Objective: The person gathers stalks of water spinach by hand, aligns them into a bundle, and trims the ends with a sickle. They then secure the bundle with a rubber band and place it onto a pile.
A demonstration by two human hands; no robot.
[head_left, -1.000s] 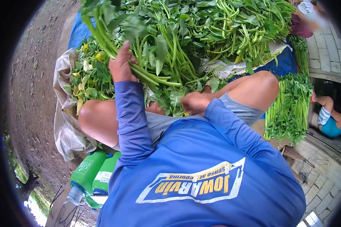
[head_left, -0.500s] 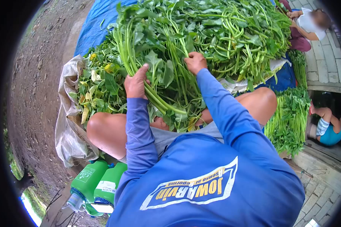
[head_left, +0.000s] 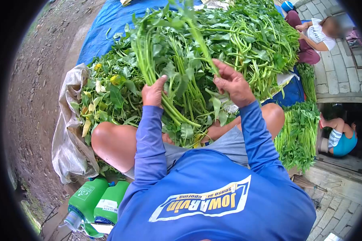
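L hand (head_left: 154,93) clenched round a bunch of stems (head_left: 149,56), thumb up. The bunch is held upright over the lap, cut ends hanging below the fist, prob. so the ends stay even while more gets added. R hand (head_left: 234,85) has fingers pinched on a single stem (head_left: 201,42), which is lifted clear of the loose pile (head_left: 253,36) just beside the bunch.

Stems are long, thin, smooth and pale green, w/ soft pointed leaves – limp, tangled. The pile sits on a blue tarp (head_left: 104,24), which looks slick and plastic. By the L knee is a crumpled woven sack (head_left: 66,140) holding yellowed leaves (head_left: 102,86), likely rejects kept apart. Tidy laid-flat bundles (head_left: 299,134) lie by the R knee. Green plastic jugs (head_left: 88,199) are behind.
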